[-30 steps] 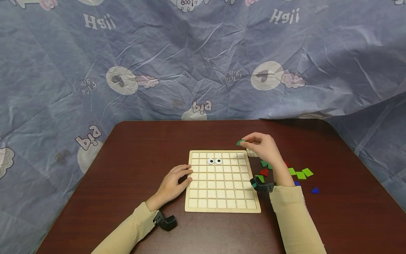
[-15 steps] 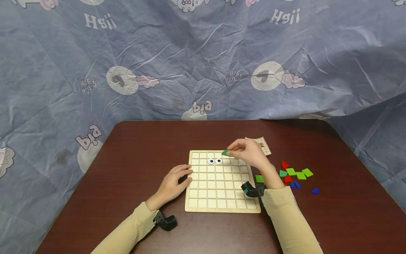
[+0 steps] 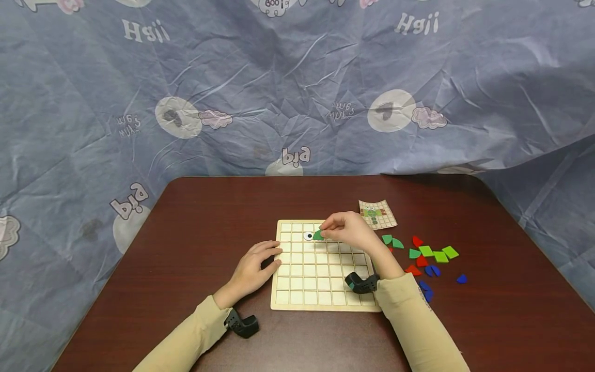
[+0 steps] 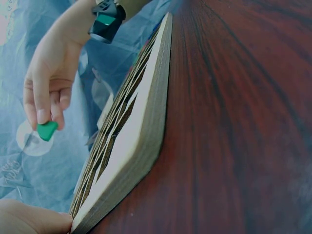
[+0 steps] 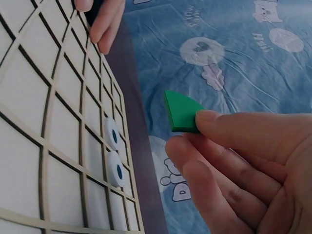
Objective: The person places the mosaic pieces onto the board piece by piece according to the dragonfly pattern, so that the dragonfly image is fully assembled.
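Note:
My right hand (image 3: 349,230) pinches a green quarter-circle tile (image 5: 183,113) between thumb and fingers. In the left wrist view the tile hangs clear above the wooden grid board (image 3: 310,284). Two round white eye pieces, such as the left eye piece (image 3: 308,236), sit side by side in the board's upper rows; in the head view the held tile overlaps the right one. My left hand (image 3: 251,269) rests at the board's left edge, its fingertips on the rim and its fingers extended.
Right of the board lie loose tiles: light green squares (image 3: 440,257), green quarter-circles (image 3: 397,243), red pieces (image 3: 417,241) and blue pieces (image 3: 462,279). A printed pattern card (image 3: 386,216) lies behind them on the dark wood table (image 3: 223,206). A patterned cloth (image 3: 297,93) hangs at the back.
My right hand has carried the green tile leftward from beyond the board's upper right corner to over the eye pieces, uncovering the pattern card. The left hand has stayed in place.

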A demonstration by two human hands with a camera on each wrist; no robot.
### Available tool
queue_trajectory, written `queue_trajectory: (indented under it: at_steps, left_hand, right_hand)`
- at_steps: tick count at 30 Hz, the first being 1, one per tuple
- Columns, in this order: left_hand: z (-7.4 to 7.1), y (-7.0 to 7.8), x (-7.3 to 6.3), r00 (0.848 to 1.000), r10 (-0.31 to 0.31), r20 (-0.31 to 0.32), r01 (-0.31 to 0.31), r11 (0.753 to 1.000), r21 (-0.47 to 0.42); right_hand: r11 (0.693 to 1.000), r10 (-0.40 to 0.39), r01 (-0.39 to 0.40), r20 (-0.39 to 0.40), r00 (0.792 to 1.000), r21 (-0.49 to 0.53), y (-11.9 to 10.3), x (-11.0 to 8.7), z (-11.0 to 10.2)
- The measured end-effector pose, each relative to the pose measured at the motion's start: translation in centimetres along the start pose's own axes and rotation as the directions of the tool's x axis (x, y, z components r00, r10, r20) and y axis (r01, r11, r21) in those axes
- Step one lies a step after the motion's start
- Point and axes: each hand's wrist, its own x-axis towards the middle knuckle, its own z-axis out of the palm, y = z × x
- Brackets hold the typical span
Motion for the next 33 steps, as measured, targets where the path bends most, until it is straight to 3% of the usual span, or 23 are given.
queue_trajectory:
  at_steps: [15,33]
  left_hand:
    - [0.0,-0.1,0.0,1.000,0.009,-0.008,-0.009,1.000,-0.001]
    - [0.0,0.0,0.0,1.000,0.005,-0.006,-0.005,1.000,0.004]
  right_hand:
    - [0.996,0.012,-0.011,0.015,1.000,-0.088,0.9,0.7,2.8]
    - [0.993,0.030,-0.029,0.014,0.999,-0.115,1.7,0.9,3.6]
